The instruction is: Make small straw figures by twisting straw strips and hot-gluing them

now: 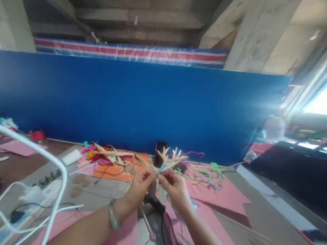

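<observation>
My left hand [140, 185], with a pale bangle [113, 214] at its wrist, is closed in a pinch near the middle of the table. Close beside it, my right hand [173, 187] pinches the base of a pale, straw-coloured spiky piece [173, 158] with a light blue part low on it. The spikes fan out above my fingertips. What lies between the left fingertips is too small to make out. Below the hands is a black tool with a cord [154, 200]. A dark upright box [160, 149] stands behind the piece.
Colourful yarn and strips [109, 156] lie on an orange sheet [109, 172] at the left. Pink sheets [222, 194] with green scraps are at the right. A white curved tube [63, 173], a power strip [48, 194] and round brown discs [79, 178] are on the left. A blue panel [143, 102] stands behind.
</observation>
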Action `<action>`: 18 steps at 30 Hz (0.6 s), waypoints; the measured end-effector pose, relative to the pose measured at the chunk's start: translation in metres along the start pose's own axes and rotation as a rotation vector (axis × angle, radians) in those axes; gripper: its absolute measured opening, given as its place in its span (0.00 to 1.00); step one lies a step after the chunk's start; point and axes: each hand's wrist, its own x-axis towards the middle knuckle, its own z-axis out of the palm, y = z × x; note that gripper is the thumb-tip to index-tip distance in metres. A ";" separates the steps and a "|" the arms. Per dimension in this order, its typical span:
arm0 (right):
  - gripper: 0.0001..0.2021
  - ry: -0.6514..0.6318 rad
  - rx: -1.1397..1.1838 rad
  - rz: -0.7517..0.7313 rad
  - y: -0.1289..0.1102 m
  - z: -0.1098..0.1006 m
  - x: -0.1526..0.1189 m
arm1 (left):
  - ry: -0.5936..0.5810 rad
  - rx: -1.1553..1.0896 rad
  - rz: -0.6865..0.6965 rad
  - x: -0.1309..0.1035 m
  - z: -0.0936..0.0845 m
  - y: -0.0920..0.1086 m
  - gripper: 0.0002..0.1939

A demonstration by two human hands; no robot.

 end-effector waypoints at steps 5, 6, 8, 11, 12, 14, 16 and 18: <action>0.09 0.017 -0.017 -0.025 -0.002 0.002 -0.008 | 0.086 0.139 0.183 -0.002 -0.001 0.002 0.16; 0.09 0.026 -0.010 -0.021 -0.002 0.003 -0.009 | 0.093 0.177 0.222 -0.003 -0.002 0.002 0.15; 0.10 0.038 0.006 -0.008 -0.002 0.004 -0.009 | 0.101 0.246 0.286 -0.005 -0.003 0.001 0.13; 0.10 0.008 0.032 0.003 -0.001 0.004 -0.010 | 0.106 0.319 0.331 -0.008 -0.004 0.000 0.12; 0.09 -0.007 0.040 0.006 0.000 0.003 -0.010 | 0.103 0.326 0.331 -0.008 -0.004 0.000 0.12; 0.09 -0.022 0.056 0.018 0.002 0.002 -0.009 | 0.087 0.305 0.307 -0.008 -0.003 -0.001 0.13; 0.10 -0.014 0.062 0.033 0.002 0.000 -0.008 | 0.055 0.237 0.243 -0.005 -0.003 -0.001 0.14; 0.11 -0.024 0.081 0.048 0.002 -0.001 -0.007 | -0.004 0.139 0.141 -0.001 -0.003 0.000 0.15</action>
